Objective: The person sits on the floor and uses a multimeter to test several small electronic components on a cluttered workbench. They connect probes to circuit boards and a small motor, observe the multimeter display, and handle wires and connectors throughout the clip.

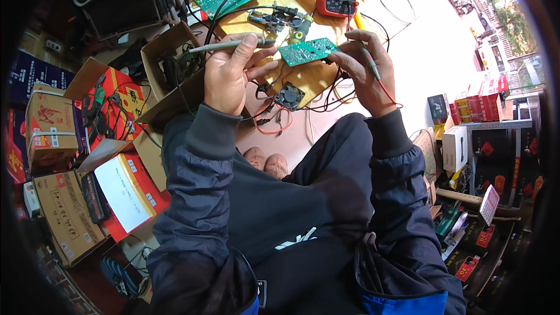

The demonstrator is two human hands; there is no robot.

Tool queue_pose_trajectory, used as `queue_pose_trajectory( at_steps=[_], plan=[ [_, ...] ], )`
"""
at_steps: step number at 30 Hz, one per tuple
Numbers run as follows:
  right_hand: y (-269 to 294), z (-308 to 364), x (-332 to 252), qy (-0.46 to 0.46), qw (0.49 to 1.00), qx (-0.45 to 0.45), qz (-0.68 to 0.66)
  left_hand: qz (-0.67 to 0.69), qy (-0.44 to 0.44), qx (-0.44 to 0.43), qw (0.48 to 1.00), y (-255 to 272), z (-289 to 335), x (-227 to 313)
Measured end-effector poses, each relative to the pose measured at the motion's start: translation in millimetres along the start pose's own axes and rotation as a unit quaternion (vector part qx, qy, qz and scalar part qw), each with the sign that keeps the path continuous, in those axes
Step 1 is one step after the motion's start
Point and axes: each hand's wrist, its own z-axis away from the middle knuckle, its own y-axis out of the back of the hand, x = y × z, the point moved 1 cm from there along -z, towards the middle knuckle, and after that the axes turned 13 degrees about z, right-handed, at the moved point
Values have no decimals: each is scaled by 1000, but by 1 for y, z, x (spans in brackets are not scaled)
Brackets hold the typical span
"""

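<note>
Head view: left hand (230, 76) pinches grey probe (224, 45); right hand (364, 70) grips green circuit board (307, 51); open cardboard box (169, 44) holds tangled cables (175, 69).

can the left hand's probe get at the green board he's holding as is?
Probably yes: the left hand holds the black probe with its tip just beside the green circuit board, which the right hand holds; nothing lies between.

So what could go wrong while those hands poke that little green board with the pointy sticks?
1. The right hand holds both the green circuit board and a red-wired probe, so the board might slip or tilt.
2. The left hand aims its grey probe near the board; a slip could touch the wrong spot.
3. Loose wires hang under the hands and could snag the small fan.
</note>
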Motion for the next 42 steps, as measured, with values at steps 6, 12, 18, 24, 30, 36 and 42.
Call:
queue_pose_trajectory(
  at_steps=[6, 12, 18, 24, 30, 36, 42],
  plan=[
    [-3, -7, -1, 37, 998, 25, -44, -29, 11, -6, 1000, 2, 1, 1],
    [1, -15, -2, 39, 999, 19, 9, -10, 3, -10, 1000, 6, -4, -1],
    [-2, -19, -21, 65, 993, 74, 61, 0, -4, -10, 1000, 9, -7, -3],
    [-5, -24, -24, -67, 989, -5, -130, -29, 0, -8, 1000, 12, -9, -1],
    [2, -27, 12, 107, 976, 20, 188, -26, 0, -7, 1000, 15, -8, 0],
    [3, -33, 28, 28, 990, -64, 125, -27, 1, -13, 1000, 13, -5, 0],
    [7, -23, 13, -10, 998, -27, 56, -29, -3, -14, 999, 11, -4, 0]
  ],
)
